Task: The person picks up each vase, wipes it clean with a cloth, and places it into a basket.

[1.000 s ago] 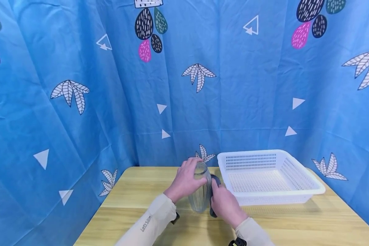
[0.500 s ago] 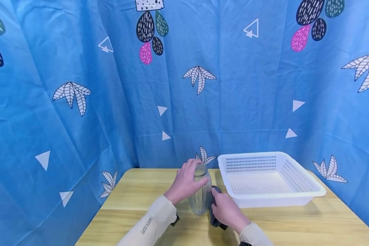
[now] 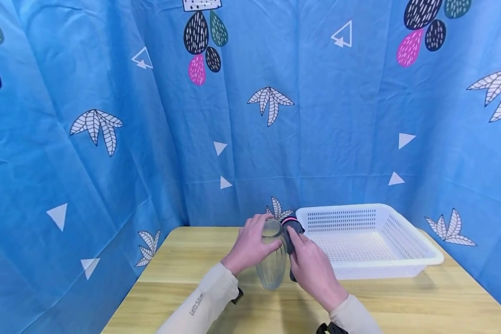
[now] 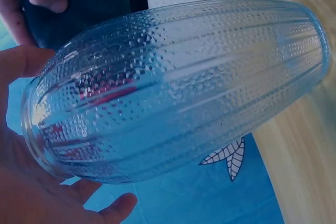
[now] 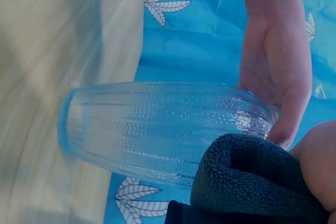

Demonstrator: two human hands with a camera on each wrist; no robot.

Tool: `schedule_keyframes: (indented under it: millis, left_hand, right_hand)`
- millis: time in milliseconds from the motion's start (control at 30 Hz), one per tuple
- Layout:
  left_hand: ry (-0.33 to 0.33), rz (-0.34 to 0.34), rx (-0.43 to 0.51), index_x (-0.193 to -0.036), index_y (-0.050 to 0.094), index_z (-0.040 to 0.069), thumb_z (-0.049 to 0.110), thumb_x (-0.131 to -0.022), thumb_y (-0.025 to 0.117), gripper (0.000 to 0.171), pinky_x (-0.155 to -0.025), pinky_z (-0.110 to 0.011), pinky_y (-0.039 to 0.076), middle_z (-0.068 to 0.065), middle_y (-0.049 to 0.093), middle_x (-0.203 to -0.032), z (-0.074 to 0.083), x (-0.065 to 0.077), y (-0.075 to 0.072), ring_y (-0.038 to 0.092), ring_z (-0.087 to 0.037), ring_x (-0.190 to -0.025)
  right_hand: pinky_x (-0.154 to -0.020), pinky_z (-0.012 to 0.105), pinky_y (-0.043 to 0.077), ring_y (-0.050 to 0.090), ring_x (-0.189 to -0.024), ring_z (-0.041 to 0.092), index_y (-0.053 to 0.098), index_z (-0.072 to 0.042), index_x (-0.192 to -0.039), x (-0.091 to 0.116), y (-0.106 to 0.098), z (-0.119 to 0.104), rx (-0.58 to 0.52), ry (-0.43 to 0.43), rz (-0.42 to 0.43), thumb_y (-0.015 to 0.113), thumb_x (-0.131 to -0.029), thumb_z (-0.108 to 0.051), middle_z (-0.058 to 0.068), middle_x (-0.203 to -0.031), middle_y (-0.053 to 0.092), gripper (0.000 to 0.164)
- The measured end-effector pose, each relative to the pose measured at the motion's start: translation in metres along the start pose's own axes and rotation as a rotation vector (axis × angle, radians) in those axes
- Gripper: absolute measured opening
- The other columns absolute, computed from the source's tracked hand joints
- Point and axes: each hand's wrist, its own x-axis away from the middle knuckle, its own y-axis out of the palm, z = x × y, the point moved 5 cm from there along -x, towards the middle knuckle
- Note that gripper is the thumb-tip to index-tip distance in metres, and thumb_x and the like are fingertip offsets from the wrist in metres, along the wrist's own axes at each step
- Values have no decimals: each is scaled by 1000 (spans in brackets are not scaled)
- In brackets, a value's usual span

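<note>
A clear ribbed glass vase (image 3: 271, 266) stands nearly upright at the tabletop, its textured wall filling the left wrist view. My left hand (image 3: 252, 243) grips it around the neck, thumb on the near side and fingers behind the rim. A dark grey towel (image 3: 291, 236) with a pink stripe is bunched in my right hand (image 3: 313, 269), beside the upper right side of the vase. In the right wrist view the folded, fuzzy towel (image 5: 247, 177) overlaps the vase (image 5: 152, 129); whether it touches the glass is hard to tell.
A white plastic basket (image 3: 367, 271) with perforated walls stands just right of my right hand. The wooden table (image 3: 183, 297) ends at a blue patterned curtain (image 3: 250, 153) behind and on both sides.
My right hand and the towel first slide down along the vase's right side, then rise to near its rim. The left hand keeps its grip and the vase stays in place.
</note>
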Motion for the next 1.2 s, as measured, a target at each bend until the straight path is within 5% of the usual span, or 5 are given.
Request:
schedule_keyframes:
  millis: [433,800,1200]
  left_hand:
    - [-4,-15,22,-144,47,19,34,-83,71,67,-103,-52,39,0,50,-141,2,-1,2,46,-27,-130]
    - [-22,-39,34,-144,47,22,39,-82,70,69,-108,-53,37,2,48,-143,-2,2,7,45,-23,-133]
    - [-15,-17,-8,-147,45,21,53,-91,64,67,-105,-53,40,-2,45,-145,-3,3,3,46,-25,-132]
  right_hand:
    - [-59,42,53,65,-68,28,53,-2,-143,4,22,8,20,97,-174,67,-84,-3,19,-91,67,60]
    - [-71,46,56,69,-81,32,49,8,-142,35,61,18,-72,175,-407,67,-85,-5,22,-93,69,62]
    - [-77,47,57,71,-88,34,50,10,-140,35,65,20,-137,235,-490,67,-87,-7,24,-102,72,58]
